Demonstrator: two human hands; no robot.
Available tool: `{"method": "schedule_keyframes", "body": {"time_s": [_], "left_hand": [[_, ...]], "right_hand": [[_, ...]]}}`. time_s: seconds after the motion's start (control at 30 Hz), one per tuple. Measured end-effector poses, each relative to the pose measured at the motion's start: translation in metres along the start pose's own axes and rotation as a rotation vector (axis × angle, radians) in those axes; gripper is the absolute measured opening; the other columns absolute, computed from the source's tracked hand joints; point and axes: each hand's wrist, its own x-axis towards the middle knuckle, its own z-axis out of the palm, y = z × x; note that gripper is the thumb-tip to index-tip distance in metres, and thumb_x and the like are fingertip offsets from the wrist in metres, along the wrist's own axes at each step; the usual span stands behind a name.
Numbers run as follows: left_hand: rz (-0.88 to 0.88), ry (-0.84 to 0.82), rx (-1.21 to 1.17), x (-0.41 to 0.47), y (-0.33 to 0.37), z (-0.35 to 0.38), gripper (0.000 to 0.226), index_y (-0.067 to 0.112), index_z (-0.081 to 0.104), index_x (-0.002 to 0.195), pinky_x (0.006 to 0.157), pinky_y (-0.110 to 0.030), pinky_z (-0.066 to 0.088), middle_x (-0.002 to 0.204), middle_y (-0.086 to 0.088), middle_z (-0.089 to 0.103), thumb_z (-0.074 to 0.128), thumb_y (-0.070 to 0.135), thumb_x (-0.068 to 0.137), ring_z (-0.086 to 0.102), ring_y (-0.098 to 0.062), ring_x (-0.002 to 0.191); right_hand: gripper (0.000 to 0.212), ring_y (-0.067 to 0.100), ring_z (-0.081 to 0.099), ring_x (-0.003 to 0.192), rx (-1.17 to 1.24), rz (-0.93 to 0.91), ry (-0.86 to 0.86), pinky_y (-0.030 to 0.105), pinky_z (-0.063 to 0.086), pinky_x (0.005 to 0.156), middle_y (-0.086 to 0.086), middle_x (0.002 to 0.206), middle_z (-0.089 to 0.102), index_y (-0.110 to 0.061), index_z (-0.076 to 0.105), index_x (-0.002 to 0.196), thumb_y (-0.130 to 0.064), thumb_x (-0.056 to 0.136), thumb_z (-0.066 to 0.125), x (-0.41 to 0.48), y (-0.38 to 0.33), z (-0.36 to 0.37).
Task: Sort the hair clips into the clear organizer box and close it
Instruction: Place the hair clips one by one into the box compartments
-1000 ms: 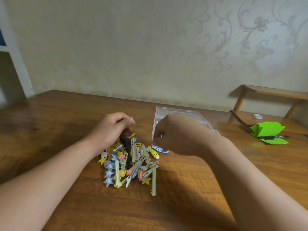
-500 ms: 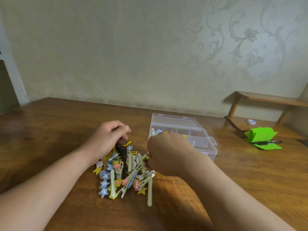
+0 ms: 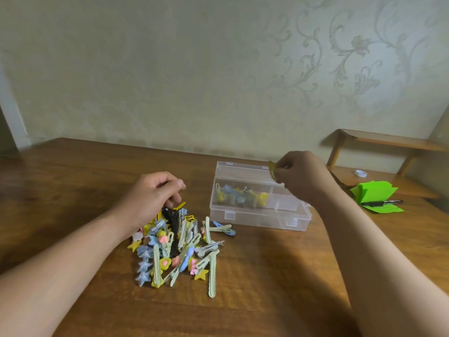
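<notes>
A heap of colourful hair clips [image 3: 181, 246] lies on the wooden table in front of me. My left hand [image 3: 151, 198] rests at the heap's far edge with curled fingers on the clips there; what it holds is hidden. The clear organizer box [image 3: 260, 215] stands open just right of the heap, with several clips in its left compartment. My right hand [image 3: 300, 176] hovers above the box's back right part and pinches a yellow-green hair clip [image 3: 272, 170].
A green notepad [image 3: 374, 194] with a black pen [image 3: 382, 203] lies at the right of the wooden table [image 3: 73, 181]. A low wooden shelf [image 3: 388, 142] with a small white cap [image 3: 360, 173] stands against the wall at the back right.
My right hand rose from the heap's right side and moved right over the box, carrying a yellow-green clip. My left hand stayed at the heap.
</notes>
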Motion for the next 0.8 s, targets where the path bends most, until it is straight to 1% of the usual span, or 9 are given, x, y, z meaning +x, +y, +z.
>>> {"method": "schedule_keyframes", "body": {"time_s": [0.1, 0.17, 0.23, 0.27, 0.4, 0.53, 0.63, 0.8], "left_hand": [[0.003, 0.003, 0.005, 0.000, 0.000, 0.000, 0.021, 0.017, 0.080, 0.098, 0.074, -0.031, 0.051, 0.083, -0.004, 0.077, 0.061, 0.024, 0.105, 0.066, -0.012, 0.070], [0.004, 0.004, 0.002, 0.000, 0.000, 0.000, 0.021, 0.017, 0.079, 0.099, 0.073, -0.031, 0.050, 0.084, -0.005, 0.077, 0.061, 0.024, 0.105, 0.065, -0.013, 0.070], [0.004, 0.002, 0.001, 0.000, 0.000, -0.001, 0.020, 0.017, 0.079, 0.099, 0.074, -0.032, 0.050, 0.084, -0.005, 0.077, 0.061, 0.024, 0.105, 0.066, -0.014, 0.071], [0.005, -0.001, 0.001, 0.000, -0.001, -0.001, 0.020, 0.017, 0.079, 0.099, 0.074, -0.032, 0.051, 0.084, -0.005, 0.077, 0.061, 0.024, 0.105, 0.066, -0.014, 0.072], [0.014, -0.005, 0.013, 0.001, -0.003, -0.002, 0.021, 0.020, 0.080, 0.098, 0.076, -0.034, 0.052, 0.084, -0.002, 0.077, 0.061, 0.026, 0.105, 0.067, -0.015, 0.073], [0.019, -0.004, 0.023, 0.001, -0.004, -0.001, 0.021, 0.021, 0.080, 0.098, 0.076, -0.034, 0.052, 0.084, -0.001, 0.077, 0.061, 0.026, 0.105, 0.068, -0.015, 0.074], [0.015, -0.004, 0.020, -0.001, -0.003, -0.002, 0.020, 0.020, 0.080, 0.099, 0.075, -0.033, 0.051, 0.084, -0.002, 0.077, 0.061, 0.026, 0.105, 0.067, -0.014, 0.073], [0.026, -0.009, 0.027, -0.001, -0.003, -0.003, 0.021, 0.017, 0.079, 0.100, 0.078, -0.035, 0.053, 0.086, -0.005, 0.077, 0.061, 0.025, 0.106, 0.067, -0.016, 0.074]], "right_hand": [[0.009, 0.016, 0.067, 0.075, -0.069, 0.018, -0.008, 0.034, 0.057, 0.065, -0.005, 0.087, 0.074, -0.025, 0.070, 0.101, -0.022, 0.093, 0.066, 0.007, 0.012, 0.018], [0.008, 0.017, 0.066, 0.078, -0.149, 0.001, -0.056, 0.038, 0.058, 0.076, -0.009, 0.084, 0.072, -0.027, 0.071, 0.097, -0.023, 0.092, 0.066, 0.010, 0.011, 0.029], [0.015, 0.017, 0.064, 0.080, -0.219, -0.004, -0.086, 0.045, 0.055, 0.091, -0.011, 0.080, 0.071, -0.029, 0.073, 0.088, -0.019, 0.090, 0.062, 0.011, 0.008, 0.035], [0.017, 0.016, 0.064, 0.082, -0.227, 0.003, -0.099, 0.047, 0.054, 0.095, -0.012, 0.079, 0.072, -0.029, 0.073, 0.085, -0.018, 0.090, 0.060, 0.011, 0.008, 0.037], [0.020, 0.018, 0.067, 0.089, -0.203, 0.015, -0.167, 0.048, 0.053, 0.097, -0.013, 0.083, 0.076, -0.028, 0.075, 0.085, -0.022, 0.095, 0.059, 0.015, 0.012, 0.039], [0.021, 0.020, 0.067, 0.091, -0.166, -0.003, -0.168, 0.051, 0.052, 0.100, -0.014, 0.086, 0.074, -0.028, 0.074, 0.089, -0.022, 0.098, 0.057, 0.016, 0.018, 0.043], [0.020, 0.021, 0.067, 0.092, -0.116, -0.013, -0.185, 0.050, 0.053, 0.099, -0.012, 0.084, 0.076, -0.030, 0.073, 0.092, -0.023, 0.100, 0.056, 0.016, 0.024, 0.045], [0.018, 0.013, 0.067, 0.087, -0.071, -0.060, -0.170, 0.048, 0.054, 0.097, -0.015, 0.077, 0.076, -0.032, 0.072, 0.096, -0.028, 0.104, 0.057, 0.017, 0.028, 0.045]]}}
